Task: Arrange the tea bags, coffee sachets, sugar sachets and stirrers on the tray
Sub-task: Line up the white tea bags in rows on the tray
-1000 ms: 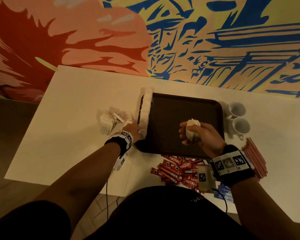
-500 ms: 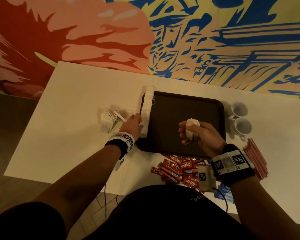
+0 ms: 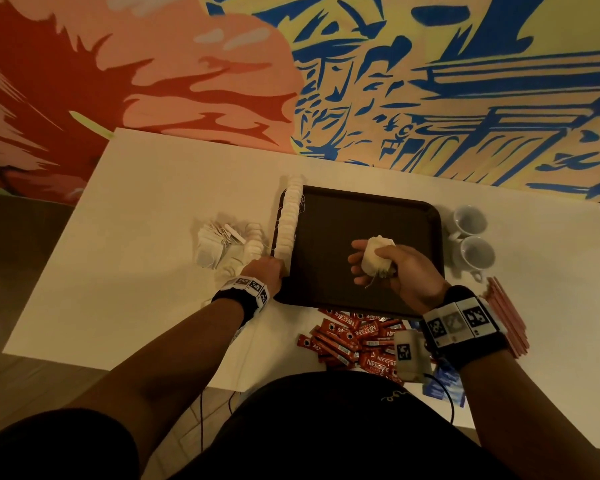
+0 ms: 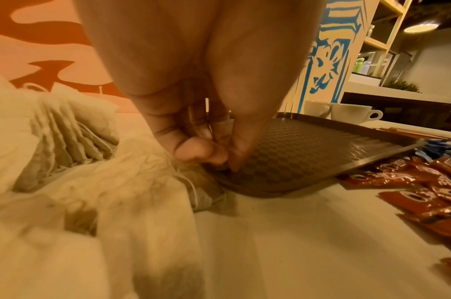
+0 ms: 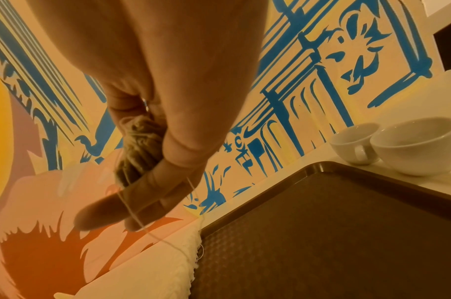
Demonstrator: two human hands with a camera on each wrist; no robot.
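A dark brown tray (image 3: 361,292) lies mid-table, with a row of tea bags (image 3: 290,220) standing along its left edge. My left hand (image 3: 267,271) is at the near end of that row; its fingertips (image 4: 219,157) pinch together on the tray (image 4: 308,151) floor at the corner, and the tea bag they pinch is mostly hidden. Over the tray's middle, my right hand (image 3: 378,268) grips a bunch of tea bags (image 3: 376,252) (image 5: 139,149), a string dangling. Loose tea bags (image 3: 219,247) (image 4: 73,137) are heaped left of the tray.
Red coffee sachets (image 3: 354,341) are heaped at the tray's near edge, blue sugar sachets (image 3: 444,382) just right of them. Pink stirrers (image 3: 506,317) lie at the right. Two white cups (image 3: 468,220) stand beside the tray's right rim. A painted wall backs the table.
My left hand has drawn back a little toward me, to the near end of the tea bag row. The right hand still holds its bunch over the tray.
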